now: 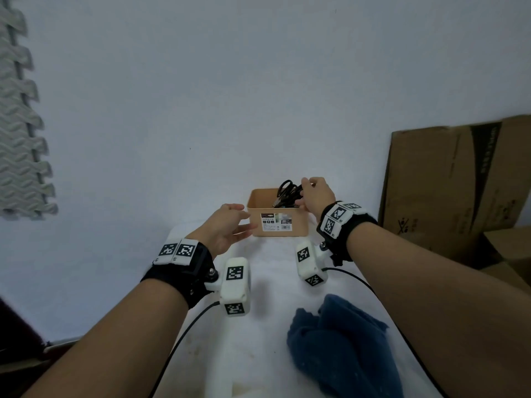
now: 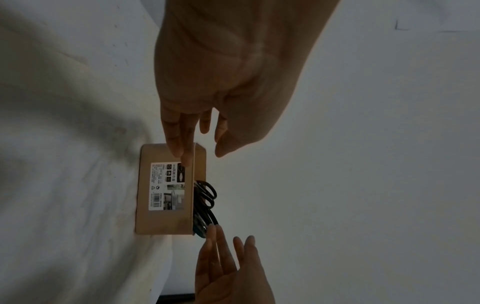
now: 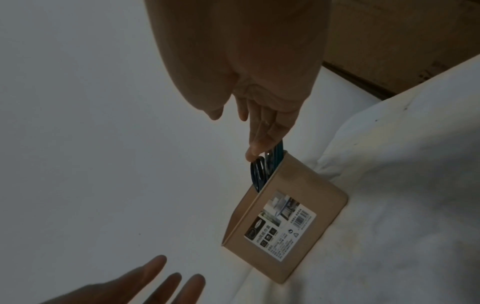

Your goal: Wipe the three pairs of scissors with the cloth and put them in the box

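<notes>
A small brown box with a label stands at the far end of the white-covered table. Black-handled scissors lean in it, handles above the rim; how many I cannot tell. In the right wrist view my right hand reaches down with straight fingers, tips touching a scissors handle, thumb apart. My left hand is beside the box's left end, fingers straight; in the left wrist view one fingertip lies against the box near its top corner. The dark blue cloth lies crumpled on the table, near my right forearm.
The table is narrow, with white wall behind the box. Flattened cardboard boxes lean at the right of the table. Grey foam mats hang on the wall at far left. Black cables run along both forearms.
</notes>
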Motion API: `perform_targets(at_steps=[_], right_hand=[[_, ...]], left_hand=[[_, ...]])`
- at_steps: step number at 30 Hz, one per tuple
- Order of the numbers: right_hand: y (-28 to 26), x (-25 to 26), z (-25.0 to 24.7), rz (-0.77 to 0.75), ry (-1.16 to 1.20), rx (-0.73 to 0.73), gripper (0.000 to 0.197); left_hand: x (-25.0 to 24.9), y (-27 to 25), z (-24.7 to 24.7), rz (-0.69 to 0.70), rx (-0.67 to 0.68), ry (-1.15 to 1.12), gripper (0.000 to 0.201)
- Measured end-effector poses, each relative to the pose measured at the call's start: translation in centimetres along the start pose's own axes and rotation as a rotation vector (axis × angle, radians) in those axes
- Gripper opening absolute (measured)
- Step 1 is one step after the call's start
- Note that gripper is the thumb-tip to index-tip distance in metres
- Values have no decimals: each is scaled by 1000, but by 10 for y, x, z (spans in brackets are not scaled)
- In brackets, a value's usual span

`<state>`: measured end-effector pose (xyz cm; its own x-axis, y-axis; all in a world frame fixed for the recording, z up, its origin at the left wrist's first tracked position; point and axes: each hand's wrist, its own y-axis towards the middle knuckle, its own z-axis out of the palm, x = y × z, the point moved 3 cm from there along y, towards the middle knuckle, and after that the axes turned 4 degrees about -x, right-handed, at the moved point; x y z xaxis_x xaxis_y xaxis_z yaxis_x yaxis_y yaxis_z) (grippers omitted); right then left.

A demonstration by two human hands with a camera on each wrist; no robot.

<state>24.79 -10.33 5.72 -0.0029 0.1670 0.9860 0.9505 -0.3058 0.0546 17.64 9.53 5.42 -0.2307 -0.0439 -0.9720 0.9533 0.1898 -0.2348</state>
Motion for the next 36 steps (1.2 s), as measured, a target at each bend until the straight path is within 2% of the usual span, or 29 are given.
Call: perform_targets(at_steps=[6,10,12,14,16,19,20,23,25,27,30,32,34,36], right_hand=[[-43,8,-24,-42,-32,20,36],[-85,8,-40,-94,-99,61,21],[-106,3,-52,-79,-147,84,24],[-124,-6,-68,-104,-370,170,33],[-141,-23,-80,-111,-768,352,47],[-157,-57,-97,15,-1168,540,74],[-158,-69,-100,29,-1240,569,73],[-159,-90,-106,13,-1315,551,53],[-152,-91,-108,27,-1247,496,50],[-137,-87,-110,81,-1067,401,52],[-95,-90,-108,209,-624,221,50],[-62,-98,-98,242,-319,130,41],[-33,-103,-84,229,-121,101,22],[-21,-96,-69,185,-44,111,23]], left_hand=[[-4,-46,2,84,10,67,32],[3,-79,12,159,38,179,29],[11,-94,19,175,68,233,25],[22,-108,27,182,97,268,23],[34,-118,34,167,129,272,24],[48,-129,42,117,150,222,26],[52,-131,44,102,149,205,28],[62,-133,47,68,136,192,26],[67,-129,45,53,126,192,25],[69,-121,40,42,108,195,25],[68,-102,33,36,73,188,24],[66,-90,28,26,58,174,25],[65,-79,25,21,54,180,26],[62,-70,26,28,59,171,26]])
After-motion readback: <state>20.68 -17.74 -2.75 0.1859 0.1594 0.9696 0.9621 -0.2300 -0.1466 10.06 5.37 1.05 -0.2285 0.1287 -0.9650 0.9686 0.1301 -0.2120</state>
